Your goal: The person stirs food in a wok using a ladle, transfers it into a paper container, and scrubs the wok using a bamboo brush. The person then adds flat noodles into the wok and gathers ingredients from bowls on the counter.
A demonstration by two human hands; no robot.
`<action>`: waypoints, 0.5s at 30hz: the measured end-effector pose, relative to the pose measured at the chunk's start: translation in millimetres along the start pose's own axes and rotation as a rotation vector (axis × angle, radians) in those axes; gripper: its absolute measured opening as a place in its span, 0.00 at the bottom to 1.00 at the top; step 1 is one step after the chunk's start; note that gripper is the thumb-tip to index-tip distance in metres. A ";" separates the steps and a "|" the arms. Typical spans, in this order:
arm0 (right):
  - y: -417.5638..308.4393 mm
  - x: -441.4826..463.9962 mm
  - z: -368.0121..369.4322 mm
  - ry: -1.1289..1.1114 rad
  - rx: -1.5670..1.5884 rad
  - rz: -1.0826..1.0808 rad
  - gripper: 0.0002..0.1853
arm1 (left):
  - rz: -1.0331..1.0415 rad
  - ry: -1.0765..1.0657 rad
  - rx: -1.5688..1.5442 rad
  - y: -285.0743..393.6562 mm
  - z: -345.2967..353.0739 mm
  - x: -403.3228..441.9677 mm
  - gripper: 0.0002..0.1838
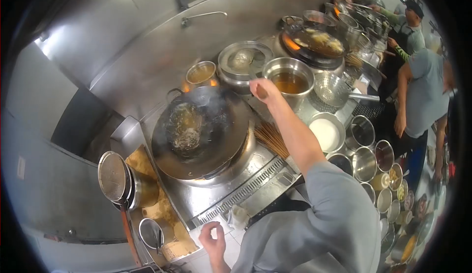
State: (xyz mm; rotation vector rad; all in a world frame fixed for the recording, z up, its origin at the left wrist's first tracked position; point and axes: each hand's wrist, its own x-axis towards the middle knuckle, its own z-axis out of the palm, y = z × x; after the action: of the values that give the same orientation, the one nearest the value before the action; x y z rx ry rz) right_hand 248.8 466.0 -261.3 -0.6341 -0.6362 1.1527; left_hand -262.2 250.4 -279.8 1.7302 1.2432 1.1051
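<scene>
My right hand (265, 91) is raised over the range with its fingers closed, between the wok and a steel pot of brown liquid (290, 82). Whatever it may hold is hidden. Low in front of me, my left hand (212, 238) has loosely curled fingers, with a gap to the thumb and nothing in it. A pale crumpled cloth (239, 217) lies near it at the stove's front edge. The large black wok (221, 118) sits on the burner, with bubbling liquid and something pale and frothy (187, 138) inside.
A bamboo brush (271, 139) lies right of the wok. Behind are a small pot over flame (201, 73) and a lidded steel pot (246, 52). A perforated strainer (332, 88) and several steel containers (364, 163) stand right. A wooden-handled sieve (113, 175) rests left. Co-workers (425, 91) stand right.
</scene>
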 end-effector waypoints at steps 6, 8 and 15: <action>-57.7 -46.3 82.5 0.100 0.858 0.232 0.04 | 0.982 -0.101 -0.094 204.1 -26.8 77.4 0.09; -77.6 -73.5 101.8 0.114 0.871 0.379 0.05 | 1.012 -0.089 -0.108 242.6 -30.5 74.2 0.07; -85.9 -215.2 166.8 0.096 0.763 0.512 0.15 | 1.261 -0.160 -0.122 274.6 -15.0 76.1 0.03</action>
State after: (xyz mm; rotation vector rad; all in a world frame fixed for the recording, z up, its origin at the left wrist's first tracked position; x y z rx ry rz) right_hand 119.0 258.1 -114.8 -0.1841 0.0901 1.6962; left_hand -170.7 250.1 -9.5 2.4506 -0.1733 1.5706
